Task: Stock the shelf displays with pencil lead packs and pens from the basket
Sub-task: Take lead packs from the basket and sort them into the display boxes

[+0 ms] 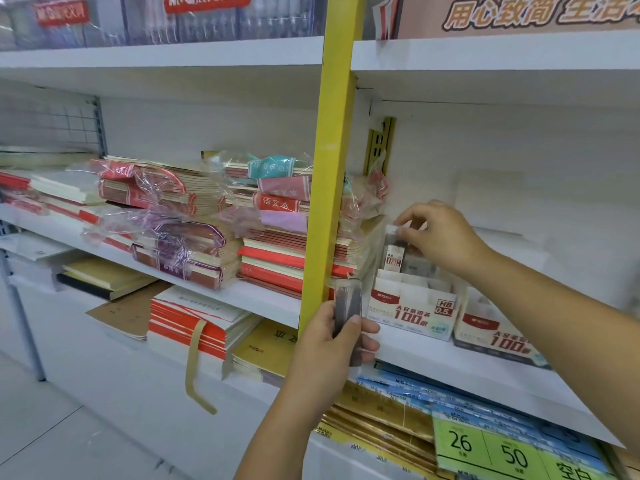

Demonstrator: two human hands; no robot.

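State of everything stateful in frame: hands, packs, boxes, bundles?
Left hand: gripping held packs, upright.
Right hand: pinching single pack by its top, at left display box's opening.
Left display box: open-topped, on shelf.
Right display box: open-topped, beside it.
Notebook bundles: stacked flat, loose plastic wrap.

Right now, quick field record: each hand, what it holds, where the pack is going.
left hand: grips a bundle of lead packs beside the yellow post
right hand: pinches one lead pack over the HB 0.5 display box
second box: right of it, same shelf
basket: not in view
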